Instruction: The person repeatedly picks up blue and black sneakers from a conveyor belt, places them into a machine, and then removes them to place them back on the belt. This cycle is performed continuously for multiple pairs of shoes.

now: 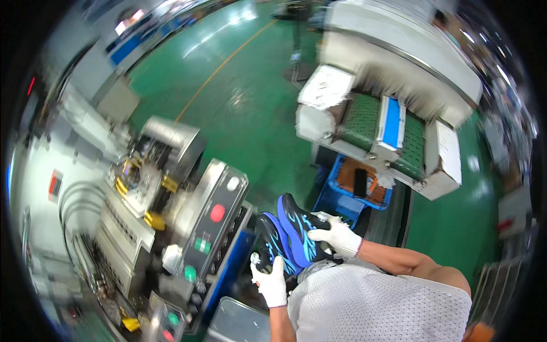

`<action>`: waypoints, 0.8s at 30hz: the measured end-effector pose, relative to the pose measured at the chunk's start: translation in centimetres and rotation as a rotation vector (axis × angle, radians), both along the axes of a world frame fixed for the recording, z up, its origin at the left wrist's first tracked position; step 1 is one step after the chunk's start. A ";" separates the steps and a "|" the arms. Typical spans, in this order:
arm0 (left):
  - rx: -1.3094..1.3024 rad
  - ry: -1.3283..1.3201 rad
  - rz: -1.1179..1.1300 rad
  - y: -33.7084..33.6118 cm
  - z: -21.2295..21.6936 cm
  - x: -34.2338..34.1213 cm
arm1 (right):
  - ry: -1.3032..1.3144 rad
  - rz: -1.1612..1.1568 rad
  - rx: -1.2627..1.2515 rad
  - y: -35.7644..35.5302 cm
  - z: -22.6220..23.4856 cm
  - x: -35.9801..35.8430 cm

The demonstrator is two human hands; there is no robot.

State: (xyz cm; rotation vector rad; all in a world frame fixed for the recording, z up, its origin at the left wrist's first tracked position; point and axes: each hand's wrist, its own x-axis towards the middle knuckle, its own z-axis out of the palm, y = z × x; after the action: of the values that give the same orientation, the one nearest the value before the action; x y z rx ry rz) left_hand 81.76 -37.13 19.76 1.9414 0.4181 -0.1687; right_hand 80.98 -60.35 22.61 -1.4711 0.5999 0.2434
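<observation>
A pair of black shoes with blue-purple soles and light blue streaks is held upright in front of my body, soles side by side. My left hand (pixel 270 283), in a white glove, grips the left shoe (pixel 271 236) near its heel, thumb up along it. Around the right shoe (pixel 296 225) closes my right hand (pixel 338 237), also white-gloved, with the thumb across its side. Part of each hand's fingers is hidden behind the shoes. Between the two shoes the soles touch or nearly touch.
To the left stands a machine with a control panel (pixel 212 228) of red and green buttons. Ahead on the right is a conveyor machine with green belts (pixel 360 118) and hanging bristles. Below it sits a blue basket (pixel 383 200) holding small items. A grey metal tray (pixel 239 322) lies near my left forearm.
</observation>
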 end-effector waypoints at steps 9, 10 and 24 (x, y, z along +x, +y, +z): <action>-0.384 -0.224 -0.636 -26.7 9.0 15.4 | -0.215 -0.899 -0.307 -22.2 10.1 -3.3; -0.328 -0.242 -0.690 -30.7 9.9 16.8 | -0.178 -0.918 -0.533 -25.2 10.1 -3.7; -0.063 -0.641 -0.919 -53.2 3.0 25.1 | 0.240 -0.869 -1.401 -49.5 2.4 9.5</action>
State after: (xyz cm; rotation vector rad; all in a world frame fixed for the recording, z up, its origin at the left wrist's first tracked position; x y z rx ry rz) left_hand 106.90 -90.34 22.73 1.8671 -0.9032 -0.1295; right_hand 90.52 -109.85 25.03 -2.2860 1.7350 -0.8770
